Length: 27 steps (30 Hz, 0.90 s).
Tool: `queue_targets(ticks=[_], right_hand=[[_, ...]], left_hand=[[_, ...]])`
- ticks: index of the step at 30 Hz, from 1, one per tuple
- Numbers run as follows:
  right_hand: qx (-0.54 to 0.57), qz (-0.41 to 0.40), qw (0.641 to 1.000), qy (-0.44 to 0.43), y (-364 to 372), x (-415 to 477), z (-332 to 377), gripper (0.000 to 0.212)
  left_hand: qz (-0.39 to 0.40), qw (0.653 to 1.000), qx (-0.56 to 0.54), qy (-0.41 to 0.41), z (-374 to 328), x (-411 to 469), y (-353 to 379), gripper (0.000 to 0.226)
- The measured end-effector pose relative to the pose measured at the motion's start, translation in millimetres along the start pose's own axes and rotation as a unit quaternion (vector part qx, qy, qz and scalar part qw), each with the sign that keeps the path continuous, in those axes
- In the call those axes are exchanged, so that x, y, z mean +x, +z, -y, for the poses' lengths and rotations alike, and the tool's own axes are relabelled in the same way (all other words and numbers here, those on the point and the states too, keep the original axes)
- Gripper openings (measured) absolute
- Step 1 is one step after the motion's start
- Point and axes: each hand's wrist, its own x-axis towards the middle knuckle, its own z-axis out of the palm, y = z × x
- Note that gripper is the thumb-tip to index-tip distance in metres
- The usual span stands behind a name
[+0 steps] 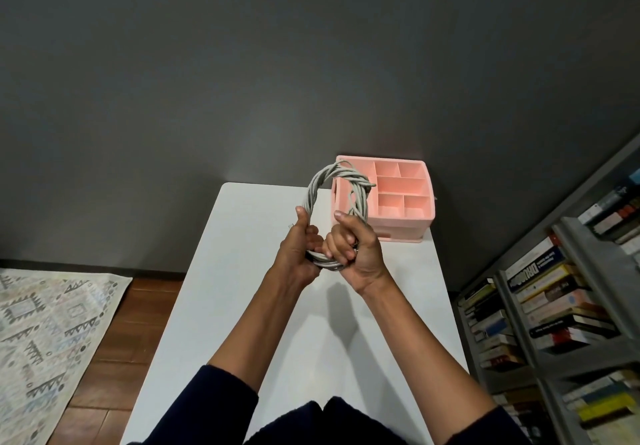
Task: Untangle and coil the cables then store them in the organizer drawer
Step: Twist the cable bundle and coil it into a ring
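A grey cable (317, 186) is wound into a round coil of several loops and held upright above the white table (242, 288). My left hand (300, 249) grips the coil's lower left side, thumb up along the loops. My right hand (356, 247) is closed around the coil's bottom right, fingers wrapped over the strands. The pink organizer (427, 202) stands at the table's far right corner, its top compartments showing nothing inside and its drawer front low on the near side. The coil's top overlaps the organizer's left edge in view.
A dark grey wall rises behind the table. Grey shelves packed with books (554, 306) stand close along the right. A patterned rug (45, 333) lies on the wooden floor to the left.
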Motion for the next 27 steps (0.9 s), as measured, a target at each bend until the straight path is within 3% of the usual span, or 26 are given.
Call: queue_targets(ticks=[6,12,15,17,20,24,27], right_hand=[[0.057,-0.168,0.984,0.003,-2.8,2.9,-4.9,0.027],[-0.080,-0.247,0.965,-0.018,-5.3,6.1,-15.3,0.025],[-0.140,-0.279,0.950,-0.028,-8.8,9.2,-13.6,0.042],[-0.176,-0.286,0.941,-0.047,-10.5,11.8,-7.7,0.045],[-0.221,-0.264,0.936,-0.068,-9.9,17.8,2.4,0.032],[-0.239,-0.194,0.951,-0.004,-12.0,22.8,11.9,0.037],[-0.219,-0.181,0.959,0.026,-14.1,22.0,19.1,0.037]], left_hand=[[-0.020,0.993,-0.035,0.108,3.5,-5.0,5.0,0.049],[-0.083,0.979,-0.008,0.185,8.9,-2.4,-4.3,0.046],[-0.090,0.971,0.026,0.221,5.2,-3.2,-7.7,0.044],[-0.090,0.968,0.043,0.232,4.1,-3.8,-9.0,0.042],[-0.070,0.966,0.069,0.240,4.9,-5.7,-8.2,0.038],[-0.057,0.963,0.098,0.244,1.5,-8.1,-6.3,0.046],[-0.058,0.964,0.084,0.246,1.6,-6.5,-6.6,0.040]])
